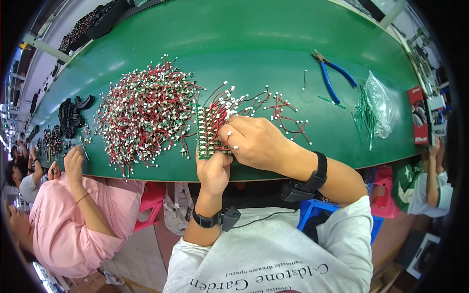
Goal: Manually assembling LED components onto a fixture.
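A green circuit board panel (201, 131) stands near the table's front edge, with a row of white parts down its left side. Red and black wires with white plugs (216, 111) fan out from it. My left hand (215, 172) grips the panel's lower end, thumb at the front corner. Bent over the wires from the right, my right hand (256, 140) has its fingers closed on them; its fingertips are partly hidden. Left of the panel rises a large heap of small wired boards (146, 115). More loose red and black wires (288, 117) lie beyond my right hand.
Blue-handled cutting pliers (332, 75) lie at the far right of the green table (254, 49). Beside them are green strips (364, 115), a clear plastic bag (380, 105) and a red box (418, 115). A person in pink (83, 219) works at my left, near black parts (70, 117).
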### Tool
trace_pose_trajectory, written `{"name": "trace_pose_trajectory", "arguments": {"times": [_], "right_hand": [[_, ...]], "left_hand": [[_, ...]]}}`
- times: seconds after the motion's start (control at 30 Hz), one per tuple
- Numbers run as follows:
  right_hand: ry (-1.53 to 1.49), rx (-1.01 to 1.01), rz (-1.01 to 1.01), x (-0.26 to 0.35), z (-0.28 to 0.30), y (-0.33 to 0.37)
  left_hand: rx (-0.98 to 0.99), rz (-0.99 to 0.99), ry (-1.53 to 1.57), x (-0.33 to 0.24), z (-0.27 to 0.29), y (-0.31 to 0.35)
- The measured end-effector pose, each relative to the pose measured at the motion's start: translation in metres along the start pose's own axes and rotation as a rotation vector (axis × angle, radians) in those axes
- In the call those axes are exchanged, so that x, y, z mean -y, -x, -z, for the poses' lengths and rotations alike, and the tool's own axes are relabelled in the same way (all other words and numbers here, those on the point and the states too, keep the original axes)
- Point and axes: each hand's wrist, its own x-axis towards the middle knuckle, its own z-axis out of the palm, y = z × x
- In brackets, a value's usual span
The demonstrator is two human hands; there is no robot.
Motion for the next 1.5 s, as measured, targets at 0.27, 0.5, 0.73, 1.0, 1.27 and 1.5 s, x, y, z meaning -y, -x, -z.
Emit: {"name": "trace_pose_trajectory", "arguments": {"times": [0.27,0.5,0.73,1.0,1.27,1.5], "right_hand": [[-0.010,0.002,-0.011,0.000,-0.002,-0.002],[0.014,-0.006,-0.033,-0.002,-0.003,-0.003],[0.026,-0.056,-0.101,0.000,-0.007,0.000],[-0.068,-0.090,-0.151,-0.055,0.066,-0.002],[0.119,0.370,-0.893,-0.116,0.121,0.030],[0.091,0.275,-0.844,-0.133,0.109,0.039]], "left_hand": [[-0.016,0.024,0.016,0.000,0.001,0.001],[0.007,0.012,0.039,0.001,0.000,-0.001],[-0.036,0.014,-0.023,-0.001,0.000,-0.002],[-0.187,-0.034,0.211,-0.009,-0.004,-0.012],[-0.119,0.009,0.265,-0.011,-0.009,-0.008],[-0.155,-0.050,0.092,-0.008,-0.014,-0.009]]}}
